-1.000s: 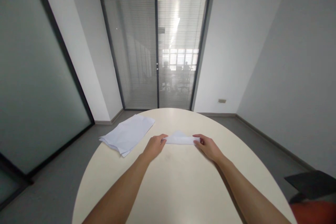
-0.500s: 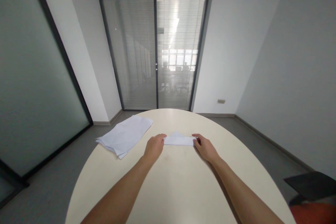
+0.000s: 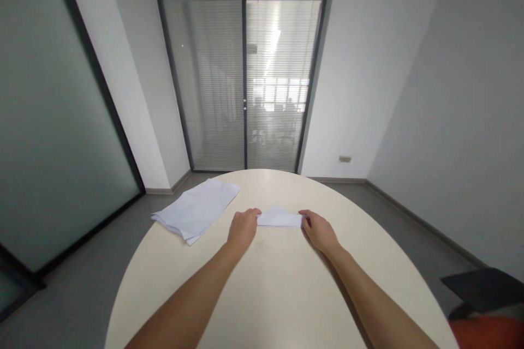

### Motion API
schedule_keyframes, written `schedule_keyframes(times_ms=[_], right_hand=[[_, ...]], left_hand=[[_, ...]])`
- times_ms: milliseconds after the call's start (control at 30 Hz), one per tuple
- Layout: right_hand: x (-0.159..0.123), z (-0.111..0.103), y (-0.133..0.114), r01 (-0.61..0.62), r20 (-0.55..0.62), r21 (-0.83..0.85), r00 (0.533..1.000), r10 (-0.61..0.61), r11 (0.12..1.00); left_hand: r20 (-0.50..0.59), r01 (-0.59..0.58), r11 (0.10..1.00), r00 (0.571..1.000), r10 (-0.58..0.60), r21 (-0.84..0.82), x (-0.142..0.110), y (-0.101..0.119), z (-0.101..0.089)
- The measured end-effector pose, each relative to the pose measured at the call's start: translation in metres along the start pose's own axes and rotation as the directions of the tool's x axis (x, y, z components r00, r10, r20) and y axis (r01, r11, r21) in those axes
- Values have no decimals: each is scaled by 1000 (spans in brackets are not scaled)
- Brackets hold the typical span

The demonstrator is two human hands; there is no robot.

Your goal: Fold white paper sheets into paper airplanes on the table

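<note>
White paper (image 3: 279,221), folded into a narrow band with a peaked flap behind, is on the smooth, rounded cream tabletop (image 3: 262,294), far of centre, left hand (image 3: 243,228) pinching its left end, right hand (image 3: 320,230) its right, fingers curled, both arms (image 3: 200,283) stretched forward; creased sheets (image 3: 197,207) overlap, far left.

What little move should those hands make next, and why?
Perhaps press along the middle of the folded white paper with a fingertip: the left hand and right hand hold its opposite ends, leaving the straight band between them uncovered.
</note>
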State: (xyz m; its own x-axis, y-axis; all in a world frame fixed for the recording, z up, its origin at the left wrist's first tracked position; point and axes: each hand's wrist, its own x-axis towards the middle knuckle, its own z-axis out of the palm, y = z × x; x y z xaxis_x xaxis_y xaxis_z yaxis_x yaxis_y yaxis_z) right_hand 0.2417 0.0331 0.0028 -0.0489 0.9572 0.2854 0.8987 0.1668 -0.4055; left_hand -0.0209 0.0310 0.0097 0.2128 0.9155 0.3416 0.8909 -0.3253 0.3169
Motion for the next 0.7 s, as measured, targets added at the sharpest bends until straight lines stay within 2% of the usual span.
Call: schedule_keyframes(times_ms=[267, 433, 567, 700], right_hand=[[-3, 3, -5, 59, -8, -39, 998, -60, 997], [-5, 0, -8, 122, 48, -49, 992, -120, 991], [-6, -2, -11, 127, 46, -62, 991, -125, 990], [-6, -3, -11, 127, 57, -73, 991, -123, 989]], left_hand=[[23, 2, 997, 1000, -4, 81, -2, 0, -2], [23, 30, 991, 999, -33, 129, -6, 0, -1], [19, 29, 987, 999, -32, 155, -7, 0, 0], [-50, -32, 984, 998, 41, 174, -6, 1, -2]])
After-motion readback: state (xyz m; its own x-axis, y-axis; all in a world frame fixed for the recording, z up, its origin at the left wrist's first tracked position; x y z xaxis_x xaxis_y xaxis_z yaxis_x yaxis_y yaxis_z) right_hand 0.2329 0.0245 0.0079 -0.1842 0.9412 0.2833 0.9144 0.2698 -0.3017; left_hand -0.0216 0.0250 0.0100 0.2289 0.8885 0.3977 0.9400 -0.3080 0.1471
